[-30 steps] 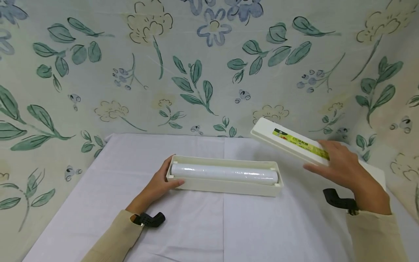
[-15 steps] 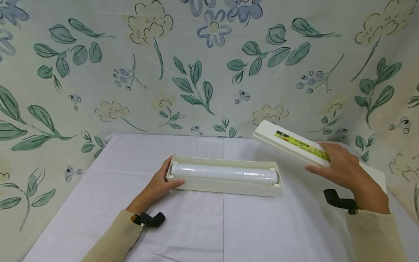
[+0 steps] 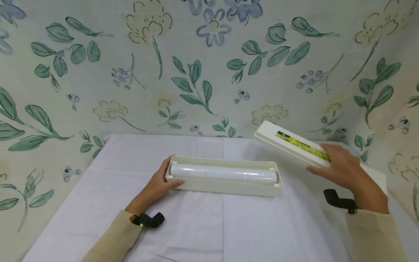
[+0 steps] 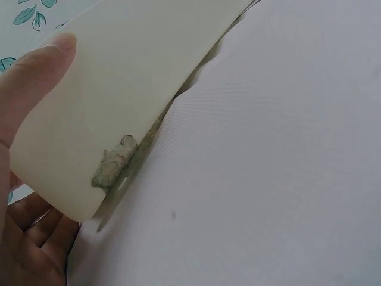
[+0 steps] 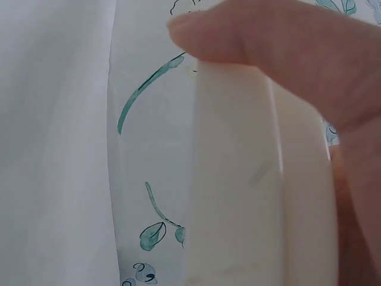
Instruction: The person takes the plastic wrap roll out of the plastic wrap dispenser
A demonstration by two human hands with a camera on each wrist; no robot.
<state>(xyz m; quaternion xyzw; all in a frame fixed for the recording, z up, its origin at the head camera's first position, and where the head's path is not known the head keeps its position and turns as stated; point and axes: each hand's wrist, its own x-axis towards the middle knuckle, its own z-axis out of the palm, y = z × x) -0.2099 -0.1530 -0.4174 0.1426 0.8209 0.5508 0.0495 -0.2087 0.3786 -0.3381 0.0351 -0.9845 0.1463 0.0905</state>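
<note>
A long cream plastic box [image 3: 226, 187] stands on the table with its top uncovered. Inside it lies a shiny white roll of cling film [image 3: 224, 173]. My left hand [image 3: 159, 185] grips the box's left end, thumb on the front wall; the left wrist view shows a grey-green smudge low on that wall [image 4: 77, 119]. Off to the right, my right hand [image 3: 343, 167] holds the box's lid [image 3: 268, 130], a long white piece with a yellow-green label [image 3: 302, 146]. The lid is tilted, its left end higher, apart from the box. In the right wrist view the thumb lies across the lid [image 5: 238, 167].
A white cloth [image 3: 196, 225] with creases covers the table. Behind it hangs a curtain-like backdrop [image 3: 196, 72] printed with leaves and flowers. Black wrist devices [image 3: 150, 220] sit on both wrists.
The lid in my right hand has shifted very slightly right and down. The left hand and the box hold their place.
</note>
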